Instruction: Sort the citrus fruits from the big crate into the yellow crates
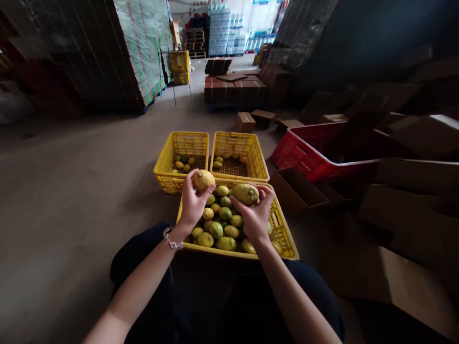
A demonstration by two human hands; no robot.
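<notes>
My left hand (192, 203) is closed around a yellow lemon (204, 180), raised over the far left part of the near yellow crate (287, 234). In my right hand (258, 215) is a larger, greenish-yellow lemon (245, 193), held lengthwise between thumb and fingers above the same crate. Below both hands lie many loose lemons (216, 230), from green to yellow, filling much of that crate. Two more yellow crates stand just beyond it: the left crate (161, 160) and the right crate (260, 160), each with several lemons on its bottom.
To the right are a red crate (301, 155), an open cardboard box (299, 188) and piled cardboard (405, 191). A wrapped pallet stack (143, 48) stands at the back left. Flattened cartons on a pallet (234, 91) and stacked water bottles (219, 31) are farther back.
</notes>
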